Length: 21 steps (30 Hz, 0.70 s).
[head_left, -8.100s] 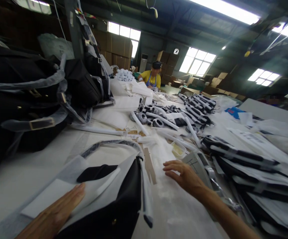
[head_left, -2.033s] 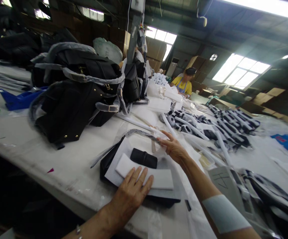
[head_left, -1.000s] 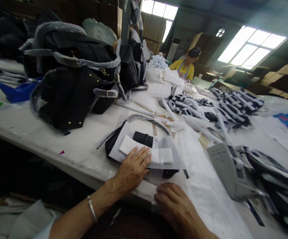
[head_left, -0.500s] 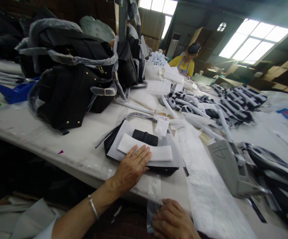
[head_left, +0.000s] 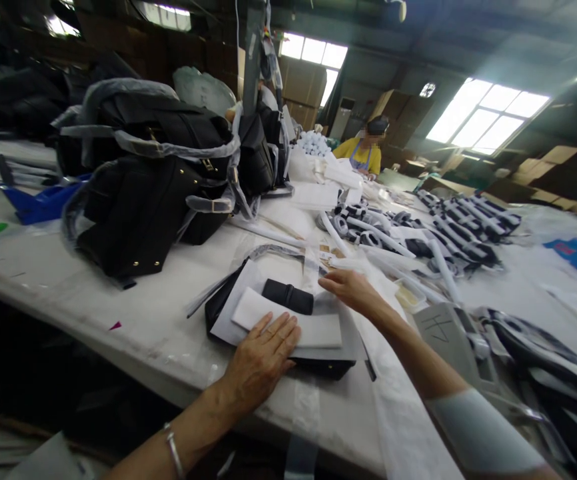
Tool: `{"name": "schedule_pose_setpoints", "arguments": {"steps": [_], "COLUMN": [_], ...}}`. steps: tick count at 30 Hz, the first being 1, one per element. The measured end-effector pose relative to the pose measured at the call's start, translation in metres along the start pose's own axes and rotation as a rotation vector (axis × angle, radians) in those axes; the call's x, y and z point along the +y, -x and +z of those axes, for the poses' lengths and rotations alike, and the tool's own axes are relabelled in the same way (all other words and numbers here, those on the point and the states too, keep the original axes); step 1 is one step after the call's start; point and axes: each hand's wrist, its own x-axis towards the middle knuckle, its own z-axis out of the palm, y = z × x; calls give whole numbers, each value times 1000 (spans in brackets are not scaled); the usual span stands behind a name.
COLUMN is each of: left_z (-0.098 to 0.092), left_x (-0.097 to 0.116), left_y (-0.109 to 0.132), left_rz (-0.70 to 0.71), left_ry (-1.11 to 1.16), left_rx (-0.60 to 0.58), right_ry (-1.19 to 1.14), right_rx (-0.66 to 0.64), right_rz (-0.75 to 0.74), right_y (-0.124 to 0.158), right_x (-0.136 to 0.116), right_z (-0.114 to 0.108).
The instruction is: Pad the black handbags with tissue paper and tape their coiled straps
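A black handbag [head_left: 331,369] lies on its side at the table's front, covered by a thin white sheet [head_left: 232,298]. On this sheet rest a white foam strip [head_left: 321,331] and a small black strap piece with a band [head_left: 296,298]. My left hand [head_left: 263,350] lies flat on the foam strip, its fingers stretched out. Just beyond the bag's right side, my right hand [head_left: 346,287] has its fingers drawn together at a pale tag [head_left: 311,267]. The fingertips partly hide where they meet it. The wrapped bag handle [head_left: 273,250] arches behind.
Several black bags with plastic-wrapped handles [head_left: 133,213] stand at the left. A grey tape dispenser [head_left: 441,327] is to the right, beside a long white sheet [head_left: 403,413]. Wrapped straps [head_left: 463,227] are piled farther back. A person in yellow [head_left: 366,153] works across the table.
My right hand has risen from the table's front edge and reached forward to the tag beside the bag. My left hand stays flat on the foam strip. The view has tilted up slightly.
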Motion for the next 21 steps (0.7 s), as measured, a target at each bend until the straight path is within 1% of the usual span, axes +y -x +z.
{"name": "schedule_pose_setpoints", "arguments": {"steps": [2,4,6,8,11,14,17,21], "left_z": [1,1,1,1,3,3,0,-6], "left_x": [0,-1,-1,0,1,1,-3,-10], "left_y": [1,1,2,2,2,4,4,3], "left_rz": [4,3,-3,-9,-19,-32,-36,-15], "left_ry": [-8,-11,-11,-13,-18,-16,-10,-11], "left_rx": [25,23,2,0,34,32,13,-8], "right_ry": [15,4,-31,-72,-134,-213,-299,-432], "right_rx": [-69,-100,-120,-115,-79,-27,8,12], "right_rz": [75,139,194,224,228,187,148,115], "right_y": [-34,-58,-75,-85,-91,-88,-81,-71], "right_x": [5,12,18,24,29,34,43,53], "right_z": [11,21,30,37,45,50,49,44]}}
